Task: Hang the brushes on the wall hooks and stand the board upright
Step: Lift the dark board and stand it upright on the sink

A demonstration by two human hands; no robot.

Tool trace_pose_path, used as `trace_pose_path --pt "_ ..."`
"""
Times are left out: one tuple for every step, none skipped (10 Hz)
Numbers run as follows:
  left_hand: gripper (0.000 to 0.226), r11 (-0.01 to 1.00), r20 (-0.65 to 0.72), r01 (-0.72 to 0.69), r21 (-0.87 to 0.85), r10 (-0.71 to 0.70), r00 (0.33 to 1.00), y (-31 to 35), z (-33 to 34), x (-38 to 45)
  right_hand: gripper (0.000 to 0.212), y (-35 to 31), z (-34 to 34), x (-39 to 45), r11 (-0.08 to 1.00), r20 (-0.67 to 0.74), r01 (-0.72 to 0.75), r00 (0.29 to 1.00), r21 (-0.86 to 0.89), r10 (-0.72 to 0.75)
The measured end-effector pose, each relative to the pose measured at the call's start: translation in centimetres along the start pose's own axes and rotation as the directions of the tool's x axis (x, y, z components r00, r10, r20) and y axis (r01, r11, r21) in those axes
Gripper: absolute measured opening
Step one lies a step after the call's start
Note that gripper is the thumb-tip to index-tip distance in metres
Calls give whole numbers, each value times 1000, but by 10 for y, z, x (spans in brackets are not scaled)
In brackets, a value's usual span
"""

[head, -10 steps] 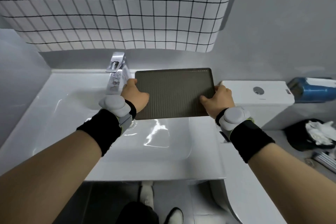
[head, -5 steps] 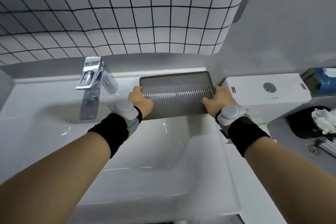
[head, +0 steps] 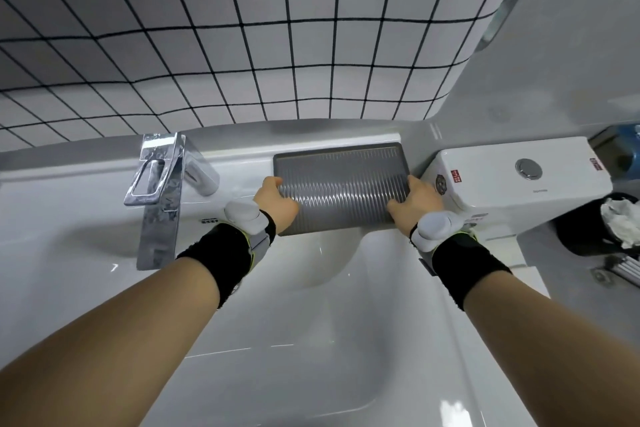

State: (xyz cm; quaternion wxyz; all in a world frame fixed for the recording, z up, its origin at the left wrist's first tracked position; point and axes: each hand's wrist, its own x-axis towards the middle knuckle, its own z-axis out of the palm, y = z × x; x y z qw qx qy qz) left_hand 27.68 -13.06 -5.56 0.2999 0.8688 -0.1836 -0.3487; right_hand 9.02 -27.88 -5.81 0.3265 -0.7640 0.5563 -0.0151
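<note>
A grey ribbed board [head: 341, 185] lies tilted at the back right corner of the white sink [head: 277, 322], its far edge near the tiled wall. My left hand [head: 275, 201] grips its left edge, thumb on top. On the opposite edge, my right hand [head: 414, 199] holds it the same way. Both wrists wear black bands with white devices. No brushes or hooks are in view.
A chrome faucet [head: 161, 191] stands left of the board. Right of the sink sits a white toilet tank [head: 519, 187] with a flush button. A black bin [head: 602, 229] with white paper is at the far right. The tiled wall [head: 277, 45] rises behind.
Both hands carried the board away from me toward the back of the sink, closer to the wall. The camera has moved in and tilted, so the faucet now appears further left.
</note>
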Motion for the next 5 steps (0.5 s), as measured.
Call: trace_pose_path --pt "64 1000 3 2 23 -3 1000 1 0 1 30 3 -2 1 999 24 23 999 41 -24" --pt "66 998 -6 -3 63 3 1000 1 -3 -4 31 6 -6 -2 996 34 44 998 80 -47" --pt "65 995 -17 -34 94 36 999 8 -9 -17 32 6 -13 -12 995 23 52 998 90 -54" --pt "58 991 -16 -70 112 72 997 10 -17 -37 35 3 -23 -30 995 16 62 998 81 -63" --pt "45 986 -28 -113 126 117 993 19 -27 -62 45 -7 -39 -54 994 9 101 995 32 -101"
